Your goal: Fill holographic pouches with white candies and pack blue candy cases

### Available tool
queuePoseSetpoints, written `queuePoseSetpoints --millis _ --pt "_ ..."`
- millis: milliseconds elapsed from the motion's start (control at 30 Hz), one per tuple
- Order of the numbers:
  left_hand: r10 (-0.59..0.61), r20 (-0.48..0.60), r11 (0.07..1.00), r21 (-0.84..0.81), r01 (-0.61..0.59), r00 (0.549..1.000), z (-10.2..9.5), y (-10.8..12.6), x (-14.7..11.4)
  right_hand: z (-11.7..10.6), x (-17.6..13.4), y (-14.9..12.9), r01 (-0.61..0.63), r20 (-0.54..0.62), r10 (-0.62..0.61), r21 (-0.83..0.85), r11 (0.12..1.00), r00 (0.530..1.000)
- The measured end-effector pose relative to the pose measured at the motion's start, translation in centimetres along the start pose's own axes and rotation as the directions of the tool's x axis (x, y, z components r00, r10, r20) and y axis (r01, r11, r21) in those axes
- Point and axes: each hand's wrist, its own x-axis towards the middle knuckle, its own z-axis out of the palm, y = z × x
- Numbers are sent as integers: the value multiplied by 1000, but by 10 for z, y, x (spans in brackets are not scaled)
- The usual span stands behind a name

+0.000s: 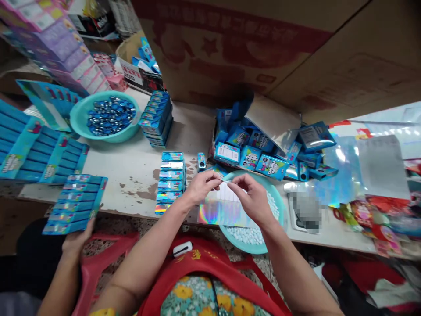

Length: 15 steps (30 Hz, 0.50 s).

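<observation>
My left hand (pixel 205 186) and my right hand (pixel 248 197) meet over the table, fingertips pinched together. Between them is a small pale piece (pixel 225 179), too small to make out exactly. Below the hands, a shiny rainbow-sheened sheet (pixel 219 213) with white strips lies over a turquoise basin (pixel 279 193). White pellet-like pieces (pixel 245 235) fill that basin. Left of my left hand stands a row of small blue boxes (pixel 171 175), and a single small blue box (pixel 201 160) is just behind it. Behind my right hand lies a heap of blue packets (pixel 271 166).
A turquoise bowl (pixel 125 134) holds blue and silver round pieces. Blue boxes (pixel 156 114) are stacked nearby. At left, another person's hand (pixel 77 239) holds a blue box set (pixel 77 202). A large carton (pixel 230 52) overhangs the back; colourful packets (pixel 365 215) lie right.
</observation>
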Motion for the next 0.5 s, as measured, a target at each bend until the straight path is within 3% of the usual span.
queuePoseSetpoints --millis 100,200,267,367,500 --pt "-59 -84 995 77 65 995 -31 -4 -17 37 15 -3 -74 -54 80 99 992 995" --pt "-84 -217 979 162 121 973 -78 -7 -32 85 40 -9 -38 -96 51 133 990 994" --pt "-59 -294 966 222 129 954 -114 -10 -36 118 61 -14 6 -83 4 120 993 997" --pt "15 -329 938 331 101 944 -158 -22 -27 160 90 -20 29 -108 -26 25 999 994" --pt "-7 -330 938 325 120 944 -182 -55 -7 197 115 -11 23 -179 -38 -84 996 983"
